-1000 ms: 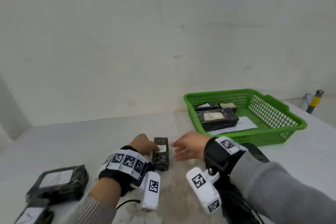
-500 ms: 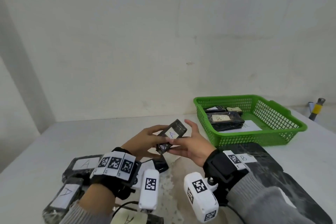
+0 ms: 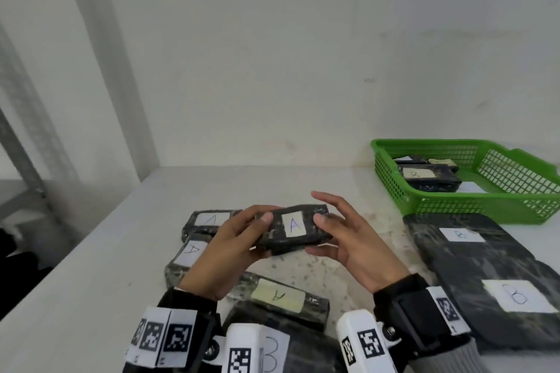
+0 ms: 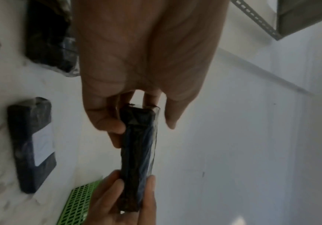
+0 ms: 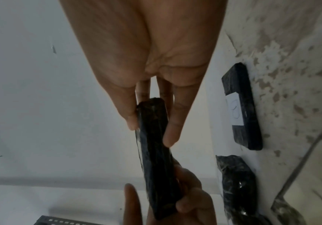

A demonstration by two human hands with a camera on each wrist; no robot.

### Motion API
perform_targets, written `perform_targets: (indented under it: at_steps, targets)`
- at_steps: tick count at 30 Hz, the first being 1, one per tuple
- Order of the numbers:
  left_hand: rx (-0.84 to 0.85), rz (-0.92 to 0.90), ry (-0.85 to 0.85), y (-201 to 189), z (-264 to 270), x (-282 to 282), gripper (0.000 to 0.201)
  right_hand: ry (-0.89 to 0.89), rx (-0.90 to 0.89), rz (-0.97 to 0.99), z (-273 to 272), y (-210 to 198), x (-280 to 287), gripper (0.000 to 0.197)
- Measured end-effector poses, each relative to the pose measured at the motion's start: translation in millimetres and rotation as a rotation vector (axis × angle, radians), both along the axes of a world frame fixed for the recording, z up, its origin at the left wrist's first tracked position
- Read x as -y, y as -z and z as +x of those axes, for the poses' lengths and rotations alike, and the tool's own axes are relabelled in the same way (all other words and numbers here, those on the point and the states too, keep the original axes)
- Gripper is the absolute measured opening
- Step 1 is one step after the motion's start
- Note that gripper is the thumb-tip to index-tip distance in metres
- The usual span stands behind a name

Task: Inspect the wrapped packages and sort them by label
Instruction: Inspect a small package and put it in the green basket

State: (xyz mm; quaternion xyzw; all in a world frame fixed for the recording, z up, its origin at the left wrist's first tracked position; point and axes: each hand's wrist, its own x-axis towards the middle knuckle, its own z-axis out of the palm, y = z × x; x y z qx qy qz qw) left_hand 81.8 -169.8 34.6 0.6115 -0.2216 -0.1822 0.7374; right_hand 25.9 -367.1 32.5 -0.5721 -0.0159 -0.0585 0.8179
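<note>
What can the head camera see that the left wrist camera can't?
Only the head view shows the A label on the held package and the B packages inside the green basket. Only the left wrist view shows the package's narrow side and the slotted metal bar overhead. Both show the left hand and right hand gripping that package's ends.

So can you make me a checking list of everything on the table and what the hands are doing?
Surface: pale table, scuffed and speckled in the middle.
Job's things: held package labelled A; A-labelled packages lie at left; large B-labelled package at right; green basket holds a B package.
Clutter: nothing seen.
Grippers: left hand and right hand each grip one end of the held package.
Cables: nothing seen.
Surroundings: plain white wall; grey metal frame at left.
</note>
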Motion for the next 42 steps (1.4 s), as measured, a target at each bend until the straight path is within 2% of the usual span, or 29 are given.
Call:
perform_targets:
  at_steps: [3,6,10,14,22,27,30,34,38,42]
  targets:
    - [0.051,0.039,0.072,-12,-7,-4,0.043,0.031,0.084,0.018,-2,-5,-2,0.031]
    - [0.073,0.032,0.112,-25,-10,-2,0.039,0.021,0.139,0.059,-8,-8,-3,0.034]
    - [0.085,-0.033,0.051,-27,-14,0,0.034,0.019,0.095,0.033,-14,-5,-11,0.037]
    - [0.065,-0.053,0.019,-23,-22,5,0.026,0.142,0.116,0.007,-17,-4,-13,0.022]
    - [0.098,-0.099,-0.048,-38,-37,15,0.032,0.156,0.127,0.002,-32,-28,-10,0.029]
    - [0.136,-0.114,-0.033,-57,-40,22,0.042,0.262,0.212,-0.045,-30,-53,-9,0.007]
    - [0.194,-0.135,-0.062,-67,-35,24,0.035,0.256,0.241,-0.074,-28,-69,-9,0.008]
    - [0.190,-0.160,-0.075,-75,-36,23,0.033,0.226,0.227,-0.093,-33,-76,-12,0.015]
    - [0.176,-0.146,-0.082,-79,-39,28,0.033,0.303,0.250,-0.117,-33,-80,-13,0.014]
    - [0.233,-0.147,-0.113,-92,-28,33,0.023,0.283,0.237,-0.157,-22,-93,-9,0.018]
